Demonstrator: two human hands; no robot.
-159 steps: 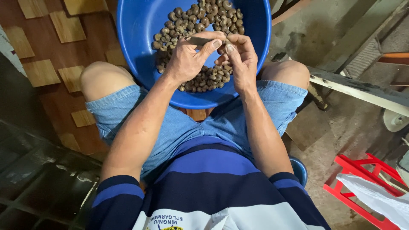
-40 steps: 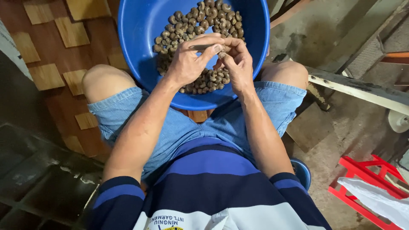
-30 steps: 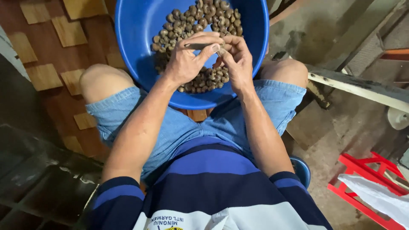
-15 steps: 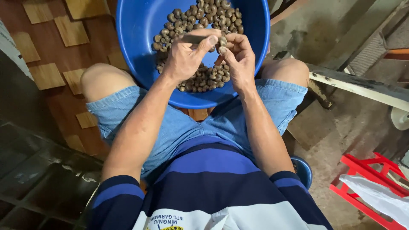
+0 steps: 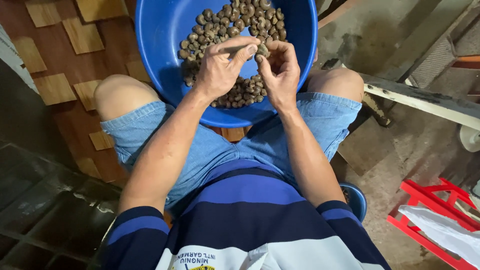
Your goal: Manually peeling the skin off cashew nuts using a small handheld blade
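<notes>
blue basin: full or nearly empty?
Partly full. The blue basin holds a loose heap of brown nuts over part of its bottom; bare blue shows at its left side.

Your left hand (image 5: 217, 70) and right hand (image 5: 280, 70) meet fingertip to fingertip, fingers curled and pinched, both forearms stretched forward, converging from your elbows.

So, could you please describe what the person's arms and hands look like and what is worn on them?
Both the left hand and right hand are bare: no gloves, rings or watch visible. The forearms are uncovered; short sleeves, navy with a blue stripe, end above the elbows.
</notes>
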